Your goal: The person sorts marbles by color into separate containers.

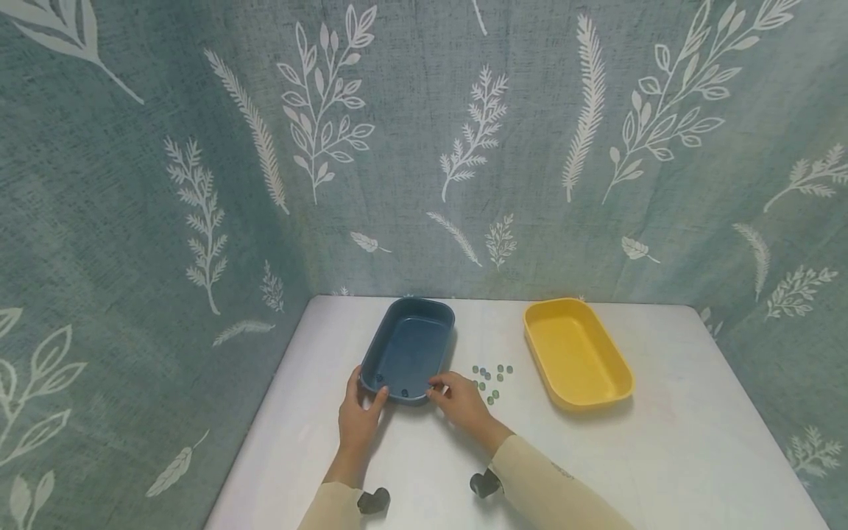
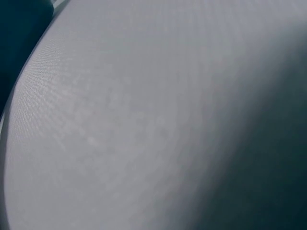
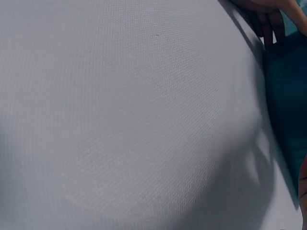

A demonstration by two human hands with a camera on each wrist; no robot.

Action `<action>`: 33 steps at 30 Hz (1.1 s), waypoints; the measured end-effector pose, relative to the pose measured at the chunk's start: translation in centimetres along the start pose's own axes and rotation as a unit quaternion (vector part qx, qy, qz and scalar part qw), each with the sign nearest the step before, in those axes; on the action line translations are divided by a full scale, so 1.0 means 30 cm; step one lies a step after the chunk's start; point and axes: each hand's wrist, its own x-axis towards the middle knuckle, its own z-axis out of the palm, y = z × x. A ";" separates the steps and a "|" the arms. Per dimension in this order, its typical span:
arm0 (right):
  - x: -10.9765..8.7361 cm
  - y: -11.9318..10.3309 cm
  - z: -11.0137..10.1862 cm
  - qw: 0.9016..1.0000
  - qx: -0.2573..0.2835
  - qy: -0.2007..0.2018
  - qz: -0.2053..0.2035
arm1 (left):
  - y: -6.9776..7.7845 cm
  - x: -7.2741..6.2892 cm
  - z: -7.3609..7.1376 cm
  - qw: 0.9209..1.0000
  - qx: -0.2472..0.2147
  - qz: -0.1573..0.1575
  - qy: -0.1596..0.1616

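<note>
A deep blue rectangular tray (image 1: 407, 346) stands on the white table, with two small dark glass pebbles (image 1: 405, 392) near its close edge. My left hand (image 1: 360, 416) grips the tray's near left corner, thumb at the rim and fingers along the outer side. At the near right corner, my right hand (image 1: 458, 397) pinches with thumb and index finger just over the rim. A tiny dark spot between those fingertips looks like a glass pebble, mostly hidden. In the right wrist view, the left hand (image 3: 268, 17) shows beyond the tray wall (image 3: 285, 91).
Several green and bluish glass pebbles (image 1: 500, 378) lie scattered right of the blue tray. Farther right stands a yellow tray (image 1: 573, 353). A leaf-patterned curtain (image 1: 424, 147) hangs behind the white table (image 1: 676, 442) and along its sides.
</note>
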 end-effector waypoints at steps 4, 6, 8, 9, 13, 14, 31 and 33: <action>0.001 0.011 -0.006 1.000 -0.004 0.001 0.000 | -0.004 0.002 0.002 1.000 0.001 0.007 0.007; 0.002 0.018 -0.015 1.000 -0.008 0.004 0.010 | -0.006 0.003 0.003 1.000 -0.002 0.011 0.009; 0.002 0.029 -0.026 1.000 -0.015 0.010 0.025 | -0.006 0.001 0.003 1.000 -0.007 0.012 0.010; 0.002 0.036 -0.033 0.999 -0.023 0.013 0.033 | -0.006 0.002 0.002 1.000 -0.009 0.013 0.010; 0.002 0.074 -0.066 0.998 -0.034 0.036 0.033 | -0.008 0.004 0.002 1.000 -0.007 0.015 0.009; 0.002 0.085 -0.076 0.998 -0.031 0.043 0.031 | -0.008 0.005 0.003 1.000 -0.006 0.015 0.009; -0.031 0.238 -0.217 0.986 -0.034 0.116 0.113 | 0.010 -0.003 -0.004 1.000 0.000 0.003 0.001; -0.034 0.257 -0.221 0.985 -0.045 0.114 0.122 | 0.011 -0.003 -0.003 1.000 0.001 0.002 0.003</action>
